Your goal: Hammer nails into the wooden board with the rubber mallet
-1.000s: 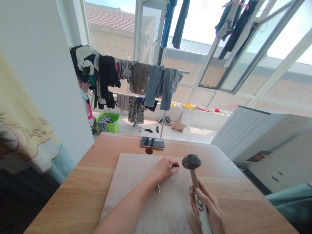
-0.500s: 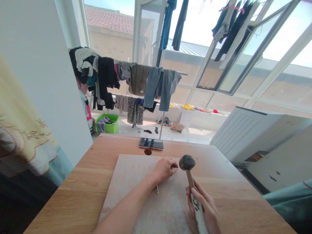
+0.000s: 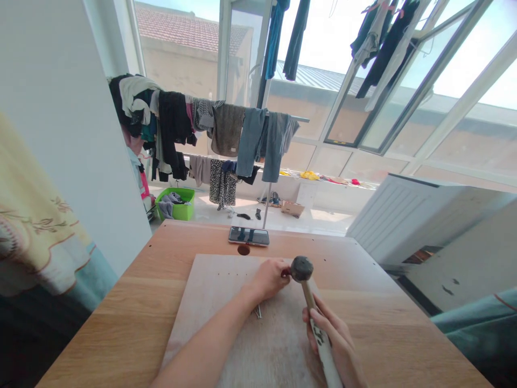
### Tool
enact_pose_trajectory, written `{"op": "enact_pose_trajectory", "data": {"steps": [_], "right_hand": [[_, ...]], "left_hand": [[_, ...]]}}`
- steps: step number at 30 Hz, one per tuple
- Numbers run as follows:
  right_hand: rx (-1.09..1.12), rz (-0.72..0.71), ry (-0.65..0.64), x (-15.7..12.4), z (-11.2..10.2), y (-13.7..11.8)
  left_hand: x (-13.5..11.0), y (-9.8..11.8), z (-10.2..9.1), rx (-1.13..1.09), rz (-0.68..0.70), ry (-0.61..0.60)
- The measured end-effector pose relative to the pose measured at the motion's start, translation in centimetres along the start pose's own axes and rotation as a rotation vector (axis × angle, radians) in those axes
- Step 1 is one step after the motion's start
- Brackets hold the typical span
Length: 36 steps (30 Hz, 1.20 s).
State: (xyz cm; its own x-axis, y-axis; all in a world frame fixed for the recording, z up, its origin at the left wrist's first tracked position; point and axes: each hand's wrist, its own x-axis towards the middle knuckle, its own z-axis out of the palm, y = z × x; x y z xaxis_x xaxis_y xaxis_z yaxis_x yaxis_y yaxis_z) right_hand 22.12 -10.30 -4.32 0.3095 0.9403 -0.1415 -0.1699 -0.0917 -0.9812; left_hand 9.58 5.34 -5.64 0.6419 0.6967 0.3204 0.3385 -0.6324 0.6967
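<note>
Head: R hand (image 3: 334, 335) w/ prob. mallet (image 3: 302, 269)

home: laundry (image 3: 228, 129) on drying rack (image 3: 301, 119), curtain (image 3: 40, 205)

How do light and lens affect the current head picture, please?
Head view: the sky is washed nearly white; a pale sheen covers the far right of the table; the open window frame slants, perhaps from wide-angle distortion; the hammer reads clearly, while the thin metal pieces look soft.
</note>
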Motion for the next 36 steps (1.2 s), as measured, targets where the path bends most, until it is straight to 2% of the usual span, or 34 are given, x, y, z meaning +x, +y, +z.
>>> {"op": "enact_pose_trajectory", "data": {"steps": [10,16,28,36], "right_hand": [[0.102,-0.034,-0.025,-0.20,-0.33,0.54],[0.091,-0.061,-0.025,-0.14,-0.37,0.54],[0.092,-0.007,-0.038,-0.03,-0.53,0.85],[0.132,-0.019,0.005,-0.32,-0.40,0.58]], "left_hand": [[-0.02,-0.14,-0.09,-0.025,-0.038,-0.014],[-0.11,-0.11,-0.08,-0.022,-0.044,-0.012],[0.04,-0.21,-0.11,0.009,-0.011,-0.012],[-0.03,0.28,-0.37,0.018,-0.040,-0.046]]}}
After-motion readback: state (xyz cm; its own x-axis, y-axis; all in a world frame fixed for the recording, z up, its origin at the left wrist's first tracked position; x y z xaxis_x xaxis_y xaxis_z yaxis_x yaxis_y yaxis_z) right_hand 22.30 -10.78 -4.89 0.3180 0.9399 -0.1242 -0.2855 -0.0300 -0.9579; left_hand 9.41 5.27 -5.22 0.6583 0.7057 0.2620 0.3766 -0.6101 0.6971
